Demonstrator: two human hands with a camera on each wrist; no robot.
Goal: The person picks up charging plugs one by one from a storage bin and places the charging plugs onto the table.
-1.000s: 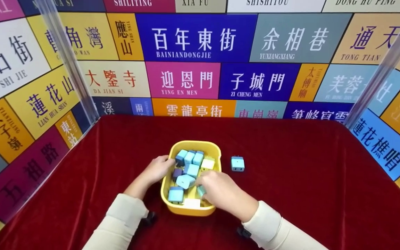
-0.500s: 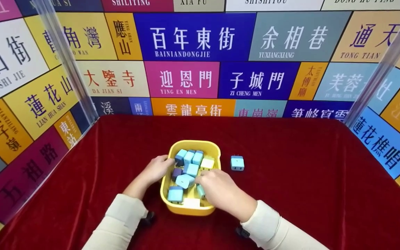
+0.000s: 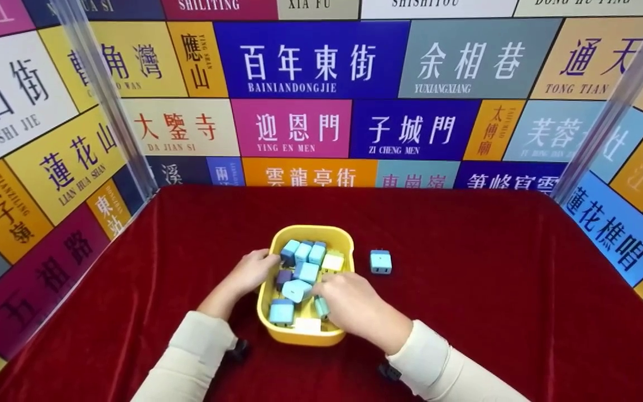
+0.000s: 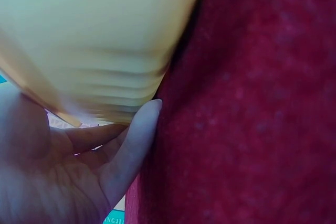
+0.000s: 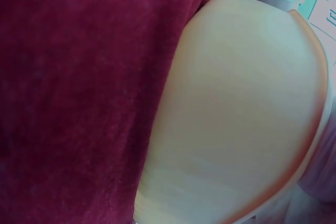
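A yellow plastic basin (image 3: 306, 338) stands on the red cloth, holding several plug-in charger blocks, pale blue, dark blue, mint and cream. My left hand (image 3: 253, 272) grips its left side; in the left wrist view the thumb (image 4: 139, 137) lies along the outer wall. Over the right rim reaches my right hand (image 3: 349, 301), fingers bent down into the basin beside a mint charger (image 3: 321, 307). Its fingertips are hidden, and I cannot tell whether they pinch anything. A pale blue charger (image 3: 297, 291) lies just left of those fingers. The right wrist view mostly shows the basin's outer wall (image 5: 236, 103).
One blue two-tone charger (image 3: 380, 262) lies on the red cloth (image 3: 466, 268), right of the basin. Panels with printed street names (image 3: 310, 61) rise behind and at both sides. Clear corner posts (image 3: 115, 106) stand at the back edges of the table.
Both hands stay almost in place. A little more of the mint charger shows beside the right fingers. The whole scene has shifted very slightly left in view.
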